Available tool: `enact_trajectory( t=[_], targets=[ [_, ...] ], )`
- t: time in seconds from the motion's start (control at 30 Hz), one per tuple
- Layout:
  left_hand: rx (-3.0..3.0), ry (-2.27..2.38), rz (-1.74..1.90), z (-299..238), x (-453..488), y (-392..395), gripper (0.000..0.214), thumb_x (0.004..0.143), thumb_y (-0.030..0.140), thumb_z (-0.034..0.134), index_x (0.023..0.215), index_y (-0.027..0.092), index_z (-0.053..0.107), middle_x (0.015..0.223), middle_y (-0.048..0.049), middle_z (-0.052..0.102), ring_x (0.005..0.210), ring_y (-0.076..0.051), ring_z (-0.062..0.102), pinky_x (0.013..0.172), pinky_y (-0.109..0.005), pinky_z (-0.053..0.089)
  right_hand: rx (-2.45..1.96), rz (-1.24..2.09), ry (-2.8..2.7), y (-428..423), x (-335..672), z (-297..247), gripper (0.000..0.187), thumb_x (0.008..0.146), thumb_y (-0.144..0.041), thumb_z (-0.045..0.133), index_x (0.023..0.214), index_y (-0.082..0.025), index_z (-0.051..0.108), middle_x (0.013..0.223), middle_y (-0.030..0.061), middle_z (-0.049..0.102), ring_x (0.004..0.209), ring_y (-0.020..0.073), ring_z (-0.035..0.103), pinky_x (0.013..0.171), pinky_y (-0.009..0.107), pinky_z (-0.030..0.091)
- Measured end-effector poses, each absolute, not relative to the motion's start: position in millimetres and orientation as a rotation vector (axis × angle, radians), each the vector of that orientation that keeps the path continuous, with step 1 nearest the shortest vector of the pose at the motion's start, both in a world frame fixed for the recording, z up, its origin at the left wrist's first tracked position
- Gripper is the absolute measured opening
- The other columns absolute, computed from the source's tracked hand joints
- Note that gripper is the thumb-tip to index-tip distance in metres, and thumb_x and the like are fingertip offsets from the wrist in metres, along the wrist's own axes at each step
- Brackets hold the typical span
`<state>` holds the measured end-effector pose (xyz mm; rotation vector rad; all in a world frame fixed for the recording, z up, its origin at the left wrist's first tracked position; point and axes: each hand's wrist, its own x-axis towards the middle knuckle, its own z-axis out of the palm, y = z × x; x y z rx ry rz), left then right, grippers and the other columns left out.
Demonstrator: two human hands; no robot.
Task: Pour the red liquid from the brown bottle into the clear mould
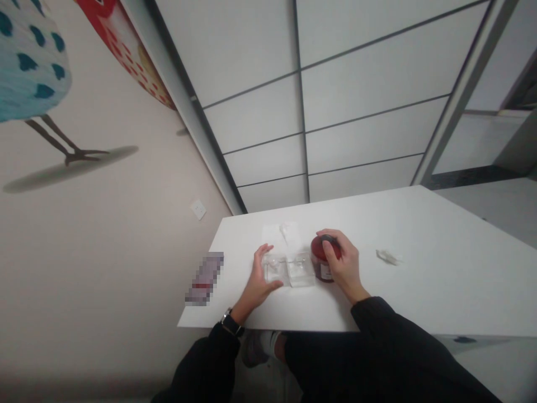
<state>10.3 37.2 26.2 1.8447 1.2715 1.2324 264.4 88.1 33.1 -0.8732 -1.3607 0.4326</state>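
A clear plastic tray with two hollows [298, 270] lies on the white table. My left hand [259, 279] cups the tray's left end, fingers at its back edge and thumb at its front edge. Right beside the tray's other end stands a dark red round jar [322, 258] with a white label low on its side. Wrapped over the jar from the right is my right hand [344, 260], its thumb near a dark round piece on top [328, 238]. Part of the jar is hidden by that hand.
A crumpled clear wrapper [388, 257] lies on the right of the white table [440, 285]. Behind the tray is a thin whitish sheet with a clear scrap [285, 230]. A blurred-out flat item [205, 279] lies at the left edge. White panels [260, 134] rise behind the table.
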Motion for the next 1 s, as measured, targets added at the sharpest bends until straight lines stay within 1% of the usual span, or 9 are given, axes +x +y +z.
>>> enact_trajectory(
  t=[0.07, 0.17, 0.27, 0.3, 0.37, 0.47, 0.73, 0.9, 1.0],
  targets=[
    [1.85, 1.274, 1.255, 34, -2, 38, 0.12, 0.071, 0.1, 0.056, 0.157, 0.022, 0.027, 0.162, -0.0235, 0.039, 0.149, -0.039, 0.044, 0.123, -0.055, 0.035, -0.871, 0.488, -1.361, 85, 268, 31, 0.037, 0.098, -0.056, 0.06, 0.107, -0.023, 0.074, 0.109, 0.0098, 0.079, 0.106, 0.0303, 0.073, 0.095, 0.046, 0.055],
    [1.822, 1.392, 1.267, 53, -20, 57, 0.087, 0.096, 0.087, 0.028, 0.157, 0.025, 0.027, 0.164, -0.0206, 0.037, 0.145, -0.032, 0.049, 0.121, -0.054, 0.039, -0.872, 0.558, -1.315, 81, 277, 27, 0.05, 0.103, -0.06, 0.049, 0.126, -0.023, 0.072, 0.13, 0.0125, 0.075, 0.125, 0.0325, 0.067, 0.108, 0.051, 0.049],
    [1.819, 1.515, 1.048, 73, -25, 100, 0.051, 0.108, 0.059, 0.047, 0.138, 0.019, 0.055, 0.128, -0.0137, 0.066, 0.109, -0.025, 0.069, 0.101, -0.049, 0.056, -0.923, 0.577, -1.18, 83, 287, 15, 0.056, 0.108, -0.057, 0.034, 0.131, -0.02, 0.069, 0.135, 0.0148, 0.072, 0.132, 0.032, 0.062, 0.115, 0.055, 0.042],
    [1.829, 1.539, 0.938, 78, -22, 118, 0.042, 0.106, 0.05, 0.057, 0.131, 0.017, 0.061, 0.122, -0.0107, 0.069, 0.102, -0.024, 0.071, 0.092, -0.046, 0.06, -0.956, 0.587, -1.137, 85, 289, 10, 0.056, 0.108, -0.057, 0.033, 0.127, -0.019, 0.07, 0.132, 0.0148, 0.072, 0.13, 0.0319, 0.063, 0.115, 0.055, 0.041],
    [1.86, 1.594, 0.746, 85, -10, 152, 0.033, 0.103, 0.04, 0.066, 0.127, 0.017, 0.065, 0.124, -0.0098, 0.069, 0.103, -0.023, 0.071, 0.089, -0.043, 0.062, -1.036, 0.626, -1.063, 91, 292, -3, 0.056, 0.106, -0.061, 0.038, 0.115, -0.018, 0.073, 0.121, 0.0137, 0.075, 0.121, 0.0322, 0.065, 0.112, 0.056, 0.043],
    [1.904, 1.679, 0.534, 89, 15, 191, 0.034, 0.103, 0.037, 0.067, 0.131, 0.017, 0.064, 0.131, -0.0108, 0.067, 0.11, -0.025, 0.069, 0.093, -0.046, 0.061, -1.13, 0.673, -0.948, 98, 292, -19, 0.06, 0.101, -0.069, 0.04, 0.105, -0.019, 0.072, 0.109, 0.0112, 0.075, 0.109, 0.0305, 0.067, 0.103, 0.054, 0.048],
    [2.011, 1.686, 0.427, 106, 56, 216, 0.036, 0.103, 0.037, 0.068, 0.132, 0.018, 0.064, 0.134, -0.0113, 0.065, 0.113, -0.026, 0.068, 0.095, -0.047, 0.061, -1.215, 0.763, -0.869, 93, 292, -23, 0.059, 0.102, -0.067, 0.038, 0.106, -0.019, 0.071, 0.113, 0.0115, 0.074, 0.11, 0.0293, 0.068, 0.102, 0.049, 0.051],
    [2.1, 1.517, 0.64, 146, 54, 172, 0.031, 0.1, 0.032, 0.071, 0.128, 0.018, 0.064, 0.112, -0.0059, 0.074, 0.102, -0.021, 0.073, 0.096, -0.04, 0.06, -1.232, 0.781, -0.844, 91, 294, -23, 0.055, 0.103, -0.066, 0.037, 0.108, -0.021, 0.069, 0.115, 0.0103, 0.072, 0.11, 0.0281, 0.067, 0.1, 0.048, 0.052],
    [2.169, 1.382, 0.759, 163, 54, 124, 0.036, 0.093, 0.03, 0.079, 0.125, 0.024, 0.064, 0.117, -0.0021, 0.075, 0.111, -0.02, 0.071, 0.101, -0.033, 0.057, -1.253, 0.793, -0.863, 92, 293, -24, 0.055, 0.104, -0.065, 0.036, 0.108, -0.021, 0.069, 0.115, 0.0104, 0.073, 0.108, 0.0275, 0.068, 0.099, 0.047, 0.052]
  ],
)
